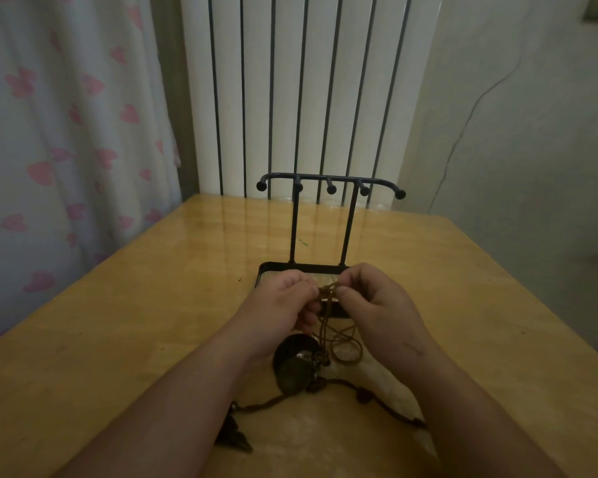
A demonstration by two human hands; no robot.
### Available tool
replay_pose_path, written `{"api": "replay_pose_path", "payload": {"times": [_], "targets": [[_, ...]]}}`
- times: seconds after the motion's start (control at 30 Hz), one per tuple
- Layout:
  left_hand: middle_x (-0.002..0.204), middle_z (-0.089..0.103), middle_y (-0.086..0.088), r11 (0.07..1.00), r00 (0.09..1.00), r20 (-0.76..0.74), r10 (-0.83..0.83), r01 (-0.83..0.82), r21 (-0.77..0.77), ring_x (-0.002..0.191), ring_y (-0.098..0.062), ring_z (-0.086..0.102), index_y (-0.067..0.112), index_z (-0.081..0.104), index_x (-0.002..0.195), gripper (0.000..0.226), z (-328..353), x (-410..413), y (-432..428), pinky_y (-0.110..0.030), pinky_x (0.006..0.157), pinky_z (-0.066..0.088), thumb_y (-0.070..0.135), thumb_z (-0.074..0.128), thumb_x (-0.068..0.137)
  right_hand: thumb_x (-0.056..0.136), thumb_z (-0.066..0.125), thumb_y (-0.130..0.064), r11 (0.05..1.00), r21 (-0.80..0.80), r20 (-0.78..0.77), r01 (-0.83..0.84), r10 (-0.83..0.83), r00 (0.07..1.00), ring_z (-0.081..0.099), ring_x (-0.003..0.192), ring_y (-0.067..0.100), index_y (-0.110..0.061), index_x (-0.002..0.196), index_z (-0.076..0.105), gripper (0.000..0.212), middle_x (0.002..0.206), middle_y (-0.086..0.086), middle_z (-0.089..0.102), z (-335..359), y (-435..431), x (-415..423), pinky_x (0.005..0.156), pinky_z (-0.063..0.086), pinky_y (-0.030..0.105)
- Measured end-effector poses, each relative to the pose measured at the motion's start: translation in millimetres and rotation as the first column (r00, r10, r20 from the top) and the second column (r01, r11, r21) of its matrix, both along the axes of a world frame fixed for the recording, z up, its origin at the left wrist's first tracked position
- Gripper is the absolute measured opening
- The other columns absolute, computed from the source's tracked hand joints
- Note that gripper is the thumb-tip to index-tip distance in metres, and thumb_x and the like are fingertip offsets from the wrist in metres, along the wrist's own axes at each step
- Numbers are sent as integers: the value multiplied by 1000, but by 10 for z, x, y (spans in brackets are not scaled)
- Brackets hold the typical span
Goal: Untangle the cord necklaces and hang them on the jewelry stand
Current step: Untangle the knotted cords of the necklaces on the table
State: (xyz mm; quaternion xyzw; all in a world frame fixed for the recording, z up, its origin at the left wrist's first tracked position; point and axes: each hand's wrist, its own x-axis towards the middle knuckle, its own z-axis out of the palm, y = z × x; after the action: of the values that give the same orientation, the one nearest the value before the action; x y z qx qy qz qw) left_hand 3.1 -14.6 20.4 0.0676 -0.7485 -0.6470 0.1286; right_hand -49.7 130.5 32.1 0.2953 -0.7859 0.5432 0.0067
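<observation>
A white ribbed radiator (pixel 301 81) and a curtain (pixel 66 150) printed with pink hearts stand behind the glossy, honey-coloured wooden tabletop (pixel 118 339); a thin cable (pixel 470 112) climbs the wall at right. The black metal jewelry stand (pixel 330 182) has two slim posts under a bar of ball-tipped pegs. Its shallow tray (pixel 266 270) is partly hidden by the left hand (pixel 283 305) and right hand (pixel 377 301). Their curled fingers (pixel 346 292) pinch a knot of thin brown cord (pixel 328 290) over the tray. Loops trail down to a dark round pendant (pixel 292 360); a darker beaded cord (pixel 359 391) lies on the tabletop between the forearms.
</observation>
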Motion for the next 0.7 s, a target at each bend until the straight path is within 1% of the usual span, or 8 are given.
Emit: {"api": "replay_pose_path", "payload": {"times": [0.07,0.17,0.27,0.4,0.47,0.53,0.63,0.7], "targets": [[75,65,-1,1000,1000,-14,-2,2,24,72,-17,61,17,65,82,22,4,-3,-10,-33,70,50,16,49,97,87,60,-9,999,-43,-7,19,-20,1000,59,77,25,-21,87,62,13,82,6,65,0,6,-9,69,54,45],[73,65,-1,1000,1000,-4,-5,5,19,71,-18,61,17,65,80,24,-5,-12,-8,-33,69,50,17,48,97,82,63,-5,998,-64,-55,22,-26,998,58,72,24,-26,87,61,22,80,0,65,-6,12,-11,62,53,39],[72,64,0,1000,1000,9,-8,8,7,69,-17,60,18,65,80,23,-16,-18,-14,-32,67,49,17,49,97,80,67,-8,999,-34,-100,9,-13,995,55,68,20,-33,92,60,28,82,-6,63,-9,21,-11,58,51,31],[73,63,-1,1000,1000,10,-6,6,-5,69,-16,60,17,64,82,23,-12,-14,-22,-31,67,49,18,48,98,84,68,-16,999,51,-153,8,0,988,57,68,16,-39,92,59,26,83,-15,63,-22,17,-25,59,51,24],[74,63,-2,1000,1000,12,-8,8,5,69,-15,60,16,64,83,22,-7,-9,-16,-31,66,48,18,48,98,88,65,-20,994,98,-181,45,-27,983,59,71,12,-44,89,58,25,82,-13,63,-37,5,-41,64,54,25],[75,63,-2,1000,1000,17,-13,12,26,69,-15,60,16,65,85,20,-3,-8,-16,-30,66,49,16,49,97,91,61,-22,990,123,-187,76,-52,981,60,75,10,-45,87,57,23,84,-12,63,-44,4,-52,66,55,27],[78,66,-4,999,999,24,-31,30,30,72,-16,63,15,68,93,16,-12,-12,-25,-30,68,51,15,53,95,92,57,-20,991,122,-156,60,-41,987,59,72,10,-37,86,60,18,80,-8,63,-32,6,-45,63,53,27],[81,69,-4,999,999,23,-45,45,14,75,-18,65,16,70,95,14,-22,-18,-31,-30,70,53,16,56,94,93,56,-20,992,118,-125,34,-19,992,60,72,11,-34,87,61,16,80,-6,64,-22,-1,-32,64,54,30]]}}
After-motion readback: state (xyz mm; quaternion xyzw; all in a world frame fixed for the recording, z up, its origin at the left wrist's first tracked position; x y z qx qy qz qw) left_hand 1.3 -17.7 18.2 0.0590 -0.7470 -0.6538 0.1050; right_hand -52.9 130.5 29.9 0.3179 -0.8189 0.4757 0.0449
